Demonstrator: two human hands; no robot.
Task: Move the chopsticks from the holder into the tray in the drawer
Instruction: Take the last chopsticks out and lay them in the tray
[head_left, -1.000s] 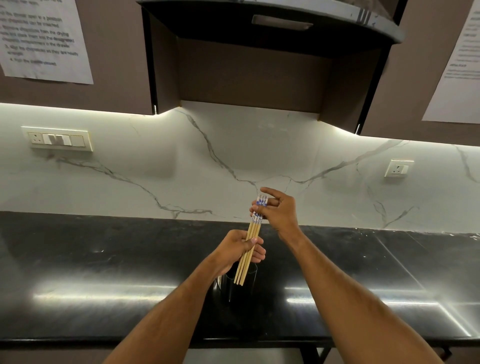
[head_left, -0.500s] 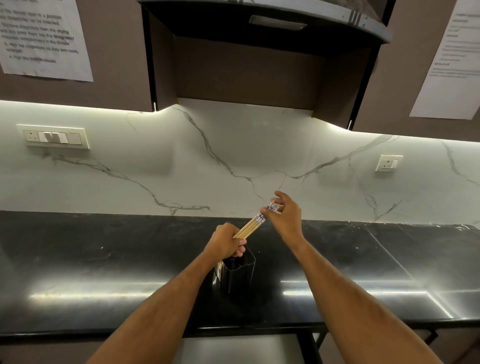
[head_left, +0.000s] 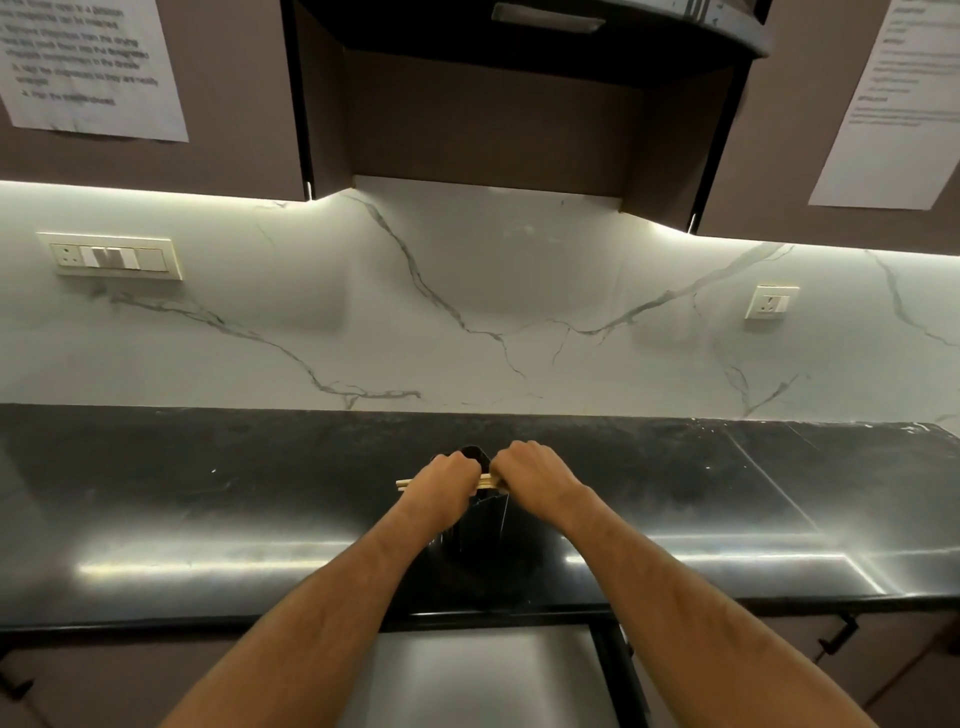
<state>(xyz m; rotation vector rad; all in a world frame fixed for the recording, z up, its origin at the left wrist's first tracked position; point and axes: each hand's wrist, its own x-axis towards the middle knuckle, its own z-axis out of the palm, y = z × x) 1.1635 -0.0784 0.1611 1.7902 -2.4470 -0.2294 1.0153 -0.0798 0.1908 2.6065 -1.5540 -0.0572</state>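
Observation:
A bundle of wooden chopsticks (head_left: 485, 481) lies level, held just above the dark shiny holder (head_left: 480, 525) that stands on the black counter (head_left: 208, 509). My left hand (head_left: 447, 480) is closed around the left part of the bundle, with the tips sticking out to the left. My right hand (head_left: 530, 475) is closed over the right end, hiding the patterned tops. Below the counter edge a pale open drawer (head_left: 483, 670) shows between my forearms. Its tray cannot be made out.
A white marble backsplash rises behind the counter, with a switch plate (head_left: 111, 255) at the left and a socket (head_left: 771, 301) at the right. Dark cabinets with paper sheets (head_left: 88, 62) and a hood hang overhead. Cabinet handles (head_left: 836, 631) sit below the counter at the right.
The chopsticks have come out of the holder and swung from upright to level. Both hands have dropped lower and closer together, and the view has tilted down, showing the drawer.

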